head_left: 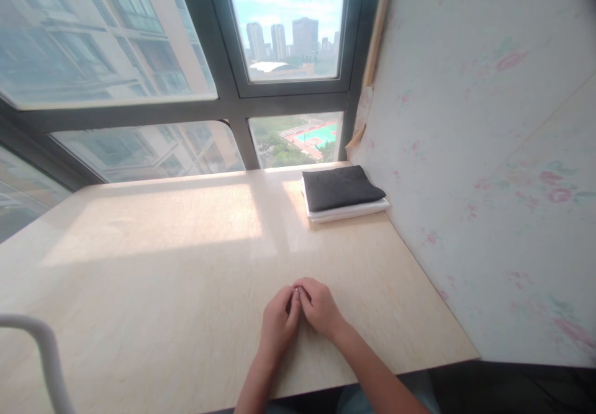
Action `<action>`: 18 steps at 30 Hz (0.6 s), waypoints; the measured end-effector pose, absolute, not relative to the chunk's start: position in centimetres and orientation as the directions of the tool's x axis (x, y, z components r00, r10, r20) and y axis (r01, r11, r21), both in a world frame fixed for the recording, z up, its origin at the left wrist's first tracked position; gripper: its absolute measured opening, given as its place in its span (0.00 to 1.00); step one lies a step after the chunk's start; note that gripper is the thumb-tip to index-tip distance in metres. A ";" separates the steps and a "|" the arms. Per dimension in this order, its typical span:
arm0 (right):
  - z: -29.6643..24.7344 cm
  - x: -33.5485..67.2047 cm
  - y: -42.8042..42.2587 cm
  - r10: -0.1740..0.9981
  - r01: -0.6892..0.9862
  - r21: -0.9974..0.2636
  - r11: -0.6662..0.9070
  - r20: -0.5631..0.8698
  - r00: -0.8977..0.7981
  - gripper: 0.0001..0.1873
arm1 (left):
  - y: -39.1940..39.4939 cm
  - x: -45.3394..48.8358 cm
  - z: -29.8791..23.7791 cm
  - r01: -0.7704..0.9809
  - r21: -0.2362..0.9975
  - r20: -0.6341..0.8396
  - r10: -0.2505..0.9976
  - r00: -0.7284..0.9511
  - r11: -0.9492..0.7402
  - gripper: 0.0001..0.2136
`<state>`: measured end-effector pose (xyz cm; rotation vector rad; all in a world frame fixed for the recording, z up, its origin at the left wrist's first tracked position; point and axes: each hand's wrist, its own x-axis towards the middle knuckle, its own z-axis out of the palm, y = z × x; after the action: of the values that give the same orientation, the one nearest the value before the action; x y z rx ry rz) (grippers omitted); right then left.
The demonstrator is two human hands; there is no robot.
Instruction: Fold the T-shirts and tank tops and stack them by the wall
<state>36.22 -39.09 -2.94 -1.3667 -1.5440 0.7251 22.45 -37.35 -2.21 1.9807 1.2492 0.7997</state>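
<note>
My left hand point(278, 324) and my right hand point(320, 307) rest together on the pale wooden table point(153, 277), near its front edge. Their fingers are curled and the fingertips touch each other. Nothing shows between them. A folded black cloth point(342, 187) lies on a folded white cloth point(347, 211) at the far right corner of the table, well beyond both hands and against the wall.
A large window point(186, 60) runs along the table's far side. A flowered wallpaper wall point(488, 153) closes the right side. A curved white bar point(44, 346) rises at the front left. Sunlight falls across the left half of the table.
</note>
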 end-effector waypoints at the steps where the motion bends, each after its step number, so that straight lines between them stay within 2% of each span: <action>1: -3.0 36.2 -39.1 0.967 0.425 -0.880 0.211 0.251 0.038 0.13 | -37.4 22.5 -2.2 0.523 0.785 0.151 0.922 0.356 -0.330 0.15; 18: -2.8 36.2 -39.2 0.966 0.419 -0.881 0.220 0.257 0.034 0.13 | -37.5 22.4 -2.3 0.527 0.793 0.115 0.924 0.365 -0.307 0.15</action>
<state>36.24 -39.18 -2.76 -1.3530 -1.5466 0.7268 22.35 -37.48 -2.34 1.9620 1.2534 0.7633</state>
